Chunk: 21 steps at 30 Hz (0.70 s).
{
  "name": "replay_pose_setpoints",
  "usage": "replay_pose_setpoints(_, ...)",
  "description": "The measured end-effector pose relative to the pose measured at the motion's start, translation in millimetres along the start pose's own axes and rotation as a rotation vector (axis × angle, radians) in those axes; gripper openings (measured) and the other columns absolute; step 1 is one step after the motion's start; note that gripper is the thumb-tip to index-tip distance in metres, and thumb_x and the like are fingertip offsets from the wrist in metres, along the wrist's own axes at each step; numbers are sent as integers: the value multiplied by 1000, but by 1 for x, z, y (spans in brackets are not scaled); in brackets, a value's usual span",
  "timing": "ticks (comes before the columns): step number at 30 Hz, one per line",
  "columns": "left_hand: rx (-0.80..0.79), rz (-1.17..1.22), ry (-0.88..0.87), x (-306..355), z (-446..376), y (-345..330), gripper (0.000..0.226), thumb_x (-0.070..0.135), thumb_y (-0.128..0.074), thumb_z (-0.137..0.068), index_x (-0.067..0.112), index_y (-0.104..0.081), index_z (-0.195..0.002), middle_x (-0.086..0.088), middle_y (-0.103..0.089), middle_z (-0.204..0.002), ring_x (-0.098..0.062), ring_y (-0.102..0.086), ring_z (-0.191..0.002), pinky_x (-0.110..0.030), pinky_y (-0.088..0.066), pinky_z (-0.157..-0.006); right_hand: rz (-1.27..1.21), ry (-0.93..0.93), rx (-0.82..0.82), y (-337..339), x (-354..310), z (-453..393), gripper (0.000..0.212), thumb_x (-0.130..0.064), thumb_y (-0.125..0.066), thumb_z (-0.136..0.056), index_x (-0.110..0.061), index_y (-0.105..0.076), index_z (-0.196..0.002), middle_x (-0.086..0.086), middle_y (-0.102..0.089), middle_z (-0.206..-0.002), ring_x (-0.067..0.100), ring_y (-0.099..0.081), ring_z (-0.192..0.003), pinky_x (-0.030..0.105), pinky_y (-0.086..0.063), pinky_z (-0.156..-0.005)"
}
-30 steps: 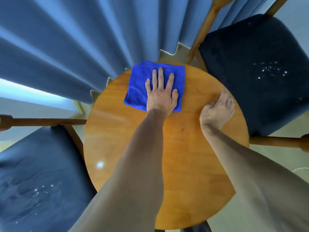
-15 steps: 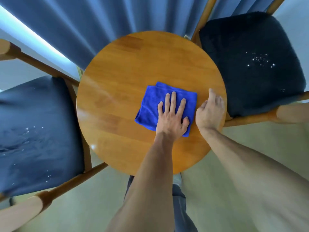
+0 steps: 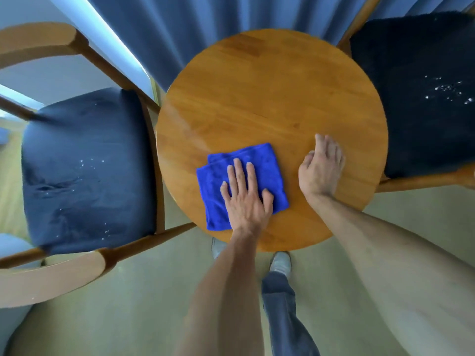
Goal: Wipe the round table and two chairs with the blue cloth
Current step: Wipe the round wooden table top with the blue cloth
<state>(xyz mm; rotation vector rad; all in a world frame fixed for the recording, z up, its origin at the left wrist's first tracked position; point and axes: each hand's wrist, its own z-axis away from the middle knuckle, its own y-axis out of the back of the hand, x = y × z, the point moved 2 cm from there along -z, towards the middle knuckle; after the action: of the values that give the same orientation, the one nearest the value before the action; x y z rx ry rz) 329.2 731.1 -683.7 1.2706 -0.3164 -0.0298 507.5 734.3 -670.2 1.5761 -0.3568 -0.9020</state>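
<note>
Blue curtain (image 3: 205,27) behind, pale floor (image 3: 128,304) below; round wooden tabletop (image 3: 270,98) in middle. Folded blue cloth (image 3: 267,170) lies on near-left part of tabletop, one corner at near edge. Left hand (image 3: 244,196) flat on cloth, fingers straight and slightly spread, pressing down. Right hand (image 3: 321,170) rests on bare wood just right of cloth, fingers relaxed, holding nothing. Left chair (image 3: 87,170) and right chair (image 3: 416,98) flank table, dark seats dotted with white specks
</note>
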Motion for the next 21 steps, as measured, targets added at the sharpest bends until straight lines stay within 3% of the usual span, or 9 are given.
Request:
replay_pose_setpoints(5, 58, -1, 220, -56, -54, 20, 73, 48, -29, -91, 17, -20, -156, -12, -6, -165, -29, -5, -151, -53, -11, -116, 57, -11, -16, -20, -15, -4, 47, -16, -39, -98, -16, -41, -145, 15, -34, -156, 31, -26, -146, 51, -23, -116)
replay_pose_setpoints(10, 106, -57, 187, -92, -127, 43, 73, 47, -26, -91, 14, -20, -156, -15, -8, -164, -33, -6, -150, -55, -12, -115, 179, -37, -10, -32, 1, -12, 50, -27, -30, -101, -21, -33, -150, 16, -17, -162, 30, -14, -150, 52, -17, -117)
replay_pose_setpoints(15, 123, -57, 206, -66, -197, 56, 75, 49, -22, -91, 12, -18, -156, -17, -8, -163, -36, -5, -150, -55, -12, -114, 180, -47, 58, -37, 4, -13, 49, -26, -32, -99, -21, -38, -148, 16, -22, -161, 31, -19, -150, 52, -21, -115)
replay_pose_setpoints(21, 125, -82, 175, -23, -226, 53, 78, 51, -21, -90, 8, -18, -155, -21, -10, -162, -40, -8, -149, -56, -13, -114, 169, -47, 77, -40, 7, -15, 47, -22, -34, -99, -21, -41, -146, 13, -23, -161, 29, -19, -149, 51, -23, -116)
